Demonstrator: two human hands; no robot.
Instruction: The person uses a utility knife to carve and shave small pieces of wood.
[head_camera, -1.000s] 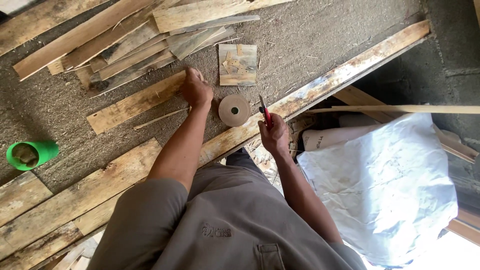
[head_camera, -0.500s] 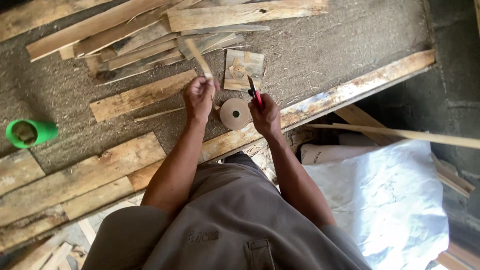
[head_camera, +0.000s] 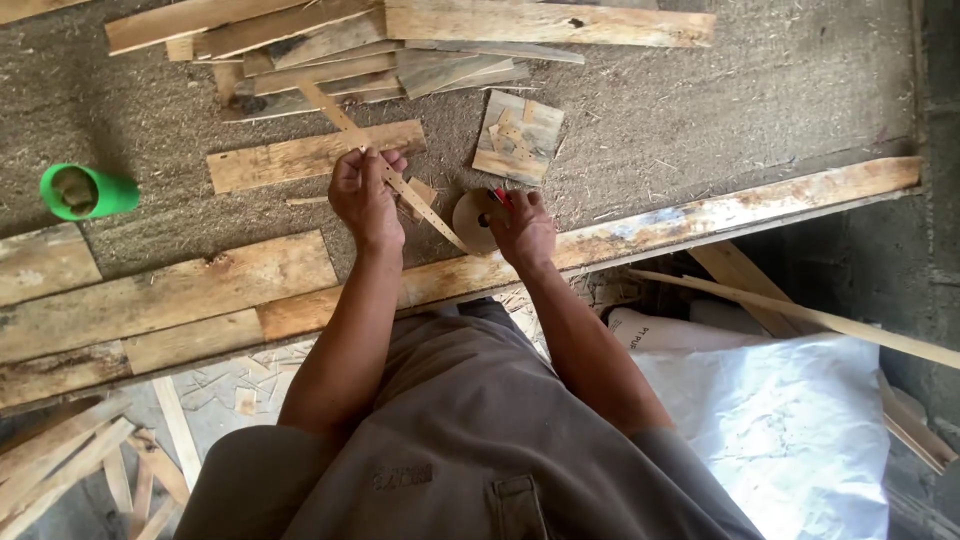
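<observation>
What we cannot make out from the head view

Our right hand (head_camera: 522, 228) covers most of the red-handled tool (head_camera: 499, 196) and part of the wooden disc (head_camera: 474, 221); our left hand (head_camera: 364, 193) hides the middle of the thin wooden strip (head_camera: 420, 205). The top edge cuts the plank pile (head_camera: 400, 40), the right edge the long stick (head_camera: 800, 315), and the green cup (head_camera: 85, 191) holds something too dim to tell.
</observation>
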